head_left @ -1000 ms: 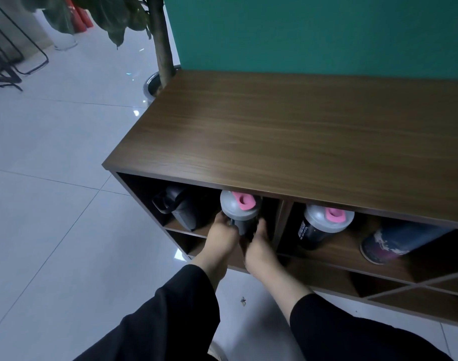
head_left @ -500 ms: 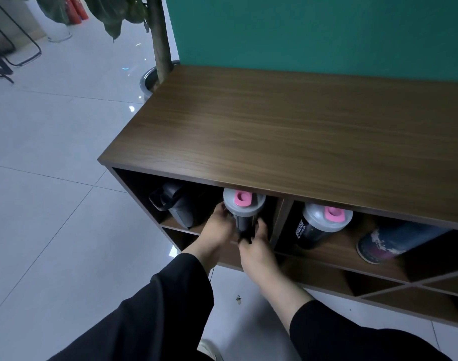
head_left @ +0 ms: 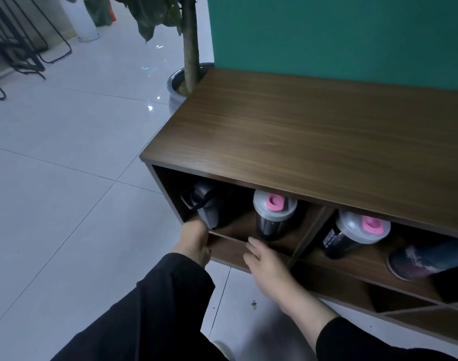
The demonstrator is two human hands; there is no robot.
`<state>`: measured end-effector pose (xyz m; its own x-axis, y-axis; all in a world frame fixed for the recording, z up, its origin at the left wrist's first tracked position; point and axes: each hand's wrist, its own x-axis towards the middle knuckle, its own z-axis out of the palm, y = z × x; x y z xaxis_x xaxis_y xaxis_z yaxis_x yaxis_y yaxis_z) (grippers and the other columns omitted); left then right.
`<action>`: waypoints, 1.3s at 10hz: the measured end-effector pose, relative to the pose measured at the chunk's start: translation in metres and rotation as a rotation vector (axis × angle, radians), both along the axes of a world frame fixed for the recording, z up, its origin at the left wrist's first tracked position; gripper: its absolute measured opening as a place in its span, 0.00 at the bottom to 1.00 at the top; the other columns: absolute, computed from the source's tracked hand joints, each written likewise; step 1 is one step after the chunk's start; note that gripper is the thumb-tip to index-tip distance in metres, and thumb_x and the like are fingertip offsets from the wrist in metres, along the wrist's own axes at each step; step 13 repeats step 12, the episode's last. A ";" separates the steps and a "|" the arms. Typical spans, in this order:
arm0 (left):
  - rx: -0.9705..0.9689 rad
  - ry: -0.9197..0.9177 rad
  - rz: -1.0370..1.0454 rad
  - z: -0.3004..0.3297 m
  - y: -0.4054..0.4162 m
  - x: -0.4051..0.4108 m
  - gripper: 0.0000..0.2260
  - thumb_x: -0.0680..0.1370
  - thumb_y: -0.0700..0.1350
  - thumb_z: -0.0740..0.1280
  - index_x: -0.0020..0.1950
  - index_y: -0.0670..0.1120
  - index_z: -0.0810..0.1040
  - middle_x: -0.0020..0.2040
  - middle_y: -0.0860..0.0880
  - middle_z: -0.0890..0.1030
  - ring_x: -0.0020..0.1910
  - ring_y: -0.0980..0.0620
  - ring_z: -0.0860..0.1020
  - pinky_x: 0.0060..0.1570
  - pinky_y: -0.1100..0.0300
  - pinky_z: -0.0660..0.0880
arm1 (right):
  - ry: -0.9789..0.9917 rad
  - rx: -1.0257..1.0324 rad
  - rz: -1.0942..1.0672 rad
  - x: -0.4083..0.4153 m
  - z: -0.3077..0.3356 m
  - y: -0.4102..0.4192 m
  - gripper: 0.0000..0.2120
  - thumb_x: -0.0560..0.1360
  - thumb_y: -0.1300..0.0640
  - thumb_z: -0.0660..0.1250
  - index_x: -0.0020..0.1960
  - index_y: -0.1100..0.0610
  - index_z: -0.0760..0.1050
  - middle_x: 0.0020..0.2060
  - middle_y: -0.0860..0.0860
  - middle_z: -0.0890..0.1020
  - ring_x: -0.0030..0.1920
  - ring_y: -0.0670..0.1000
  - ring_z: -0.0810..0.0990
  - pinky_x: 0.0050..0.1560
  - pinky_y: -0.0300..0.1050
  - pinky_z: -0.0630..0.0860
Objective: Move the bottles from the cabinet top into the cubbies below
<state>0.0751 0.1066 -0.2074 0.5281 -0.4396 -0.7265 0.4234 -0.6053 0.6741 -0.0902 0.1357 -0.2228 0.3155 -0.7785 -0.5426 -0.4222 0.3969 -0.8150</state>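
Note:
The wooden cabinet top (head_left: pixel 313 131) carries nothing. In the left cubby a black bottle with a handle (head_left: pixel 207 207) leans at the left, and a dark shaker bottle with a grey lid and pink cap (head_left: pixel 273 217) stands on its right. My left hand (head_left: pixel 194 241) rests at the shelf edge just under the black bottle and holds nothing. A little in front of the shaker, apart from it, my right hand (head_left: pixel 264 259) has its fingers spread. The right cubby holds a second pink-capped shaker (head_left: pixel 353 235) and a dark printed bottle (head_left: pixel 428 259) lying on its side.
A potted tree (head_left: pixel 190 48) in a grey pot (head_left: pixel 176 84) stands at the cabinet's far left corner. A green wall (head_left: pixel 340 35) backs the cabinet. Black metal chair legs (head_left: pixel 27 48) stand at the far left on the tiled floor. Lower cubbies have diagonal dividers (head_left: pixel 418 308).
Both hands have let go of the pink-capped shaker, which now stands in the left cubby. They have drawn back to the shelf edge, the left one shifting towards the black bottle.

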 end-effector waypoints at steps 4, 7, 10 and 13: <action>-0.359 -0.094 -0.025 0.011 -0.009 0.002 0.29 0.71 0.39 0.64 0.74 0.45 0.71 0.60 0.45 0.82 0.56 0.46 0.79 0.68 0.48 0.74 | 0.078 -0.152 0.069 0.077 0.010 -0.049 0.28 0.82 0.59 0.56 0.80 0.53 0.51 0.74 0.58 0.69 0.71 0.59 0.70 0.68 0.50 0.68; -0.411 0.033 0.055 -0.001 -0.008 0.005 0.22 0.79 0.31 0.60 0.71 0.46 0.74 0.49 0.51 0.83 0.46 0.55 0.80 0.43 0.62 0.73 | -0.006 -0.050 0.029 0.091 0.003 -0.067 0.32 0.79 0.53 0.54 0.80 0.43 0.47 0.76 0.53 0.67 0.72 0.56 0.68 0.72 0.57 0.66; -0.423 0.042 0.090 -0.015 -0.016 0.007 0.31 0.71 0.35 0.64 0.75 0.46 0.71 0.64 0.42 0.82 0.64 0.41 0.79 0.67 0.47 0.74 | 0.017 -0.086 0.000 0.089 -0.009 -0.074 0.29 0.82 0.59 0.53 0.81 0.51 0.48 0.77 0.56 0.64 0.74 0.58 0.66 0.69 0.50 0.64; -0.143 0.106 0.109 -0.036 -0.016 0.005 0.22 0.71 0.37 0.60 0.64 0.37 0.77 0.53 0.38 0.83 0.48 0.42 0.79 0.50 0.50 0.76 | 0.004 -0.086 -0.080 0.083 -0.029 -0.069 0.31 0.79 0.54 0.55 0.80 0.49 0.51 0.77 0.54 0.63 0.76 0.56 0.64 0.73 0.54 0.63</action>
